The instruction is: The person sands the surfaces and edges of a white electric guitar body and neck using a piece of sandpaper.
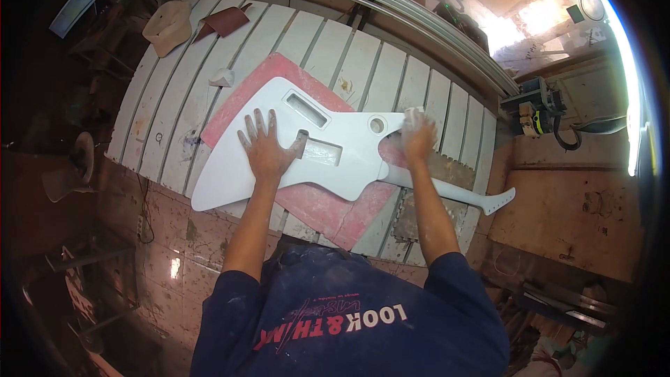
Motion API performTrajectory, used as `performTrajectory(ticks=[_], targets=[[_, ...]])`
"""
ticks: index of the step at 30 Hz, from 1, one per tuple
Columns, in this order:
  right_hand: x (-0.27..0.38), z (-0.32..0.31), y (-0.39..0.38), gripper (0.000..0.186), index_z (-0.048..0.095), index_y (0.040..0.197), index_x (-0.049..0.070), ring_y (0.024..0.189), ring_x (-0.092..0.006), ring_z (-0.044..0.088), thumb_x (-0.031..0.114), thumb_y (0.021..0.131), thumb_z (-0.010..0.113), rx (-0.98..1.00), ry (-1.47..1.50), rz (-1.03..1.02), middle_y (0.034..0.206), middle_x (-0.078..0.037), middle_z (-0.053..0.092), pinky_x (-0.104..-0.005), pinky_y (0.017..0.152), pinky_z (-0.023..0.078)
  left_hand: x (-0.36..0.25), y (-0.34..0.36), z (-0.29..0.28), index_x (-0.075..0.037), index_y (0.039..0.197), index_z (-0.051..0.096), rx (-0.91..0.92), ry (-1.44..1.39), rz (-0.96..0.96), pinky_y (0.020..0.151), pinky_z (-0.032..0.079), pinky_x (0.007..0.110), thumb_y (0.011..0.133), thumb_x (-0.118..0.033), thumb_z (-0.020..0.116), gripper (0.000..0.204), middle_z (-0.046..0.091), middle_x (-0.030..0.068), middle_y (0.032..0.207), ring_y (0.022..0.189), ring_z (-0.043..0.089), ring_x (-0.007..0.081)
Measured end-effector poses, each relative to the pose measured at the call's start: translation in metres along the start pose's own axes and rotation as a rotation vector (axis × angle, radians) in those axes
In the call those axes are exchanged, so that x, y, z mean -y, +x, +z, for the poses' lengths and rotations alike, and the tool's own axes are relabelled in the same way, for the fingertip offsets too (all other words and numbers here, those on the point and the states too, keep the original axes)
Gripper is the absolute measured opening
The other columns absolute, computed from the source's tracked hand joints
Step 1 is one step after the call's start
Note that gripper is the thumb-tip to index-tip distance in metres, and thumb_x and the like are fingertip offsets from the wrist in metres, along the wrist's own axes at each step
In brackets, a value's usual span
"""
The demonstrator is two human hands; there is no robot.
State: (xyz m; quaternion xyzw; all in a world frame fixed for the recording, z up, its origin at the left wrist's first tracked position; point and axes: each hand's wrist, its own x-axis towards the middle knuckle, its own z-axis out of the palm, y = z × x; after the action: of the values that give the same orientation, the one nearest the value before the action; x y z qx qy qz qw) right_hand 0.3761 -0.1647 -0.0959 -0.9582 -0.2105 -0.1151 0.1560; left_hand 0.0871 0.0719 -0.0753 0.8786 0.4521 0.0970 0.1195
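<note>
A white electric guitar [237, 174] with an angular body lies flat, its neck [447, 190] pointing to the right. Under the body is a pink mat [335, 227] dusted with white. My left hand [266, 153] rests spread on the body, its thumb by the middle rectangular cutout [322, 153]. At the tip of the body's upper right horn, my right hand [420, 141] grips a small pale pad [414, 117]. The fingers and pad are slightly blurred, so the pad's exact kind is unclear. A round hole [377, 125] sits left of that hand.
The guitar lies on a white slatted table [391, 73]. Grey mat pieces [412, 220] lie beneath the neck. At the far left are a tan cap [167, 28], a brown curled sheet [225, 22] and a white scrap [222, 77]. A metal rail [419, 10] runs behind the table.
</note>
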Motion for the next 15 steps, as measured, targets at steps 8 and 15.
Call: performTrajectory(ticks=[8, 15], targets=[[0.026, -0.007, -0.014, 0.045, 0.067, 0.132, 0.014, 0.121, -0.0417, 0.055, 0.036, 0.094, 0.067, 0.049, 0.054, -0.109, 0.132, -0.019, 0.059, -0.0563, 0.102, 0.042, 0.005, -0.001, 0.001, -0.012, 0.162, 0.038, 0.0, 0.023, -0.006, 0.127, 0.008, 0.061, 0.08, -0.077, 0.065, 0.109, 0.025, 0.0205, 0.17, 0.159, 0.015, 0.0399], [0.056, -0.022, -0.106, 0.04, 0.068, 0.131, 0.014, 0.117, -0.0414, 0.055, 0.031, 0.095, 0.065, 0.199, 0.261, -0.552, 0.128, -0.02, 0.061, -0.0561, 0.102, 0.041, 0.006, -0.002, -0.003, -0.012, 0.163, 0.035, 0.049, 0.06, -0.022, 0.127, 0.009, 0.061, 0.081, -0.079, 0.063, 0.11, 0.022, 0.0194, 0.171, 0.16, 0.013, 0.0386]])
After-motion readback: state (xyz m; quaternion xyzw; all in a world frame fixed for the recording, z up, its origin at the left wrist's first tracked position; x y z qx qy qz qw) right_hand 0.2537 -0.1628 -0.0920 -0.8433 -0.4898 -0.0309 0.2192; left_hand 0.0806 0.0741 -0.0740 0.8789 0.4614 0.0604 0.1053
